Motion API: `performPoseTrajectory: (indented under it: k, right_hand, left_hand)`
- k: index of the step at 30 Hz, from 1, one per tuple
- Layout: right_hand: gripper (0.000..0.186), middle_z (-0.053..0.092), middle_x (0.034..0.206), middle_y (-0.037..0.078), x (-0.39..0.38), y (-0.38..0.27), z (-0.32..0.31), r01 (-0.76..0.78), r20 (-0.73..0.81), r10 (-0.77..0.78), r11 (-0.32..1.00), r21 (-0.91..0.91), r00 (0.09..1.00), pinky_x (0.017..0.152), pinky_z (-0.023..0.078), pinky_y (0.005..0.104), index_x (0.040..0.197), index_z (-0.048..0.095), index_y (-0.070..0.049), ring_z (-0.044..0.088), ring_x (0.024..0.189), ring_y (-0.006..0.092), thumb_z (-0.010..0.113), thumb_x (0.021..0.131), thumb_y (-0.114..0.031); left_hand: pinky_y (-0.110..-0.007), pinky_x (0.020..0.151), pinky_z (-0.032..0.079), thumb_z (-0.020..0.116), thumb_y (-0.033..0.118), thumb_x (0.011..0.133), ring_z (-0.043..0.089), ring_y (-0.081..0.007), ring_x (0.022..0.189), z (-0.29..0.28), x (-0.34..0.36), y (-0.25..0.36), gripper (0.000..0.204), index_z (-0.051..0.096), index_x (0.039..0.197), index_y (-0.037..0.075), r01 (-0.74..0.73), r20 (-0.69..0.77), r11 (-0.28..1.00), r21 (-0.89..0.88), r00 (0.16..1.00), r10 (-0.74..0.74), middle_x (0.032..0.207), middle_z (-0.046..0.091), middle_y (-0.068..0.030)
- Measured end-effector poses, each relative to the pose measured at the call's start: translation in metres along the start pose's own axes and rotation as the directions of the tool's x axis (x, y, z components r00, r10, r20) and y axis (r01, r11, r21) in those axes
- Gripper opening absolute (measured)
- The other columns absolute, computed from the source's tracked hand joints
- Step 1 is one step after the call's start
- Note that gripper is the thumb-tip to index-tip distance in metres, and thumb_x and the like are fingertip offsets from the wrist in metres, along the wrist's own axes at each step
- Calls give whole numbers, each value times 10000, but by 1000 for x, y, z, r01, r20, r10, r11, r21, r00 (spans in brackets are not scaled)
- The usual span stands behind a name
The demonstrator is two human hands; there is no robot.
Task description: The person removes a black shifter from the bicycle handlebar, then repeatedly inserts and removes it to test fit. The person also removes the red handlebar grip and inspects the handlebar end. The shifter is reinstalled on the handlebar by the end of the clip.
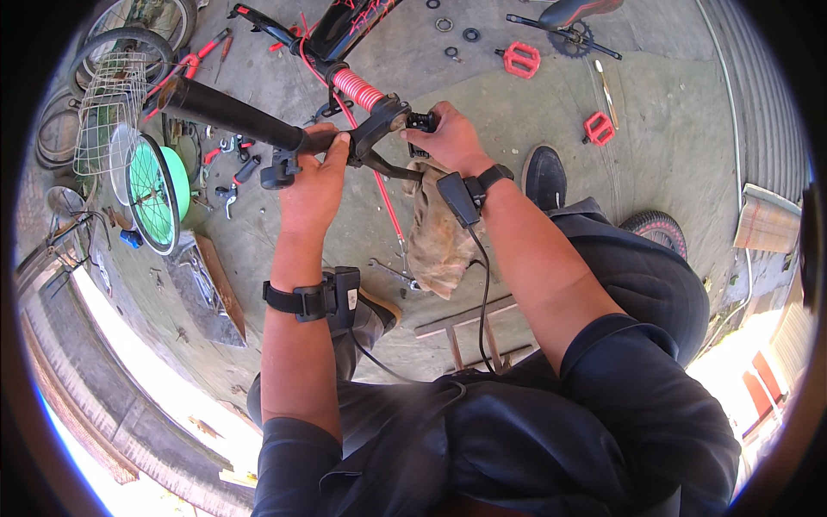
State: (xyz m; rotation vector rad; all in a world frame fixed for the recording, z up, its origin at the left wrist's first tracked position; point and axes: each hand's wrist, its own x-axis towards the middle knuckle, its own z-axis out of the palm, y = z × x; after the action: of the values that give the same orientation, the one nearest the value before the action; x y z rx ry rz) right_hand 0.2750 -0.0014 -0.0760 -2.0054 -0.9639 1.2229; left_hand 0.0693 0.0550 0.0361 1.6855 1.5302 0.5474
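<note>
Fingers of the left hand (312, 177) are curled tight around a black handlebar (226, 112), right where the bar meets its clamp (379, 121). Fingers of the right hand (448, 138) are closed on a small black part (420, 122) at the other side of the clamp; can't tell what that part is or exactly how it's pinched. Both wrists carry black strapped units with a cable running back to the body.

The handlebar runs up-left from the clamp, held above the ground between the two hands. Just past the clamp sits a red coil spring (356, 89) on a black and red bike frame (345, 30). A red cable (388, 207) drops down from the frame area between the hands. A dirty tan rag (438, 241) hangs below the right wrist.

On the concrete ground: two red pedals (521, 59), (599, 127), a black saddle with a chainring (573, 21) top right, small rings near the top, a wrench (392, 274) under the rag. Left: a wheel with a green rim (155, 194), a wire basket (108, 108), scattered tools. A small tyre (659, 228) lies by the right knee.
</note>
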Motion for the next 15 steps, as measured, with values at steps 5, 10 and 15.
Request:
performPoseTrajectory:
  k: [5,10,15]
  right_hand:
    - [605,697,897,173,20,13,1,15,240,-49,990,142,969,793,535,383,1102,698,-4,692,853,305,836,717,-450]
    - [536,648,1023,191,31,9,-9,211,238,-175,968,-134,955,841,520,386,1072,745,-25,662,954,316,819,749,-446]
    - [511,623,1064,192,24,0,-15,228,228,-181,952,-204,957,890,508,405,1066,761,-74,638,1020,353,788,755,-479]
  left_hand:
    - [-365,906,511,730,178,910,677,-213,992,1,0,2,309,638,1143,-3,55,6,998,-13,998,-55,1013,715,-115]
    - [-336,790,528,728,131,905,646,-198,944,12,-30,4,305,598,1146,-2,43,-222,999,-31,974,-49,1027,668,-90]
    - [-319,710,538,739,108,878,627,-217,965,69,-99,-1,457,499,1244,-23,311,38,935,-168,950,-309,1096,620,-132]
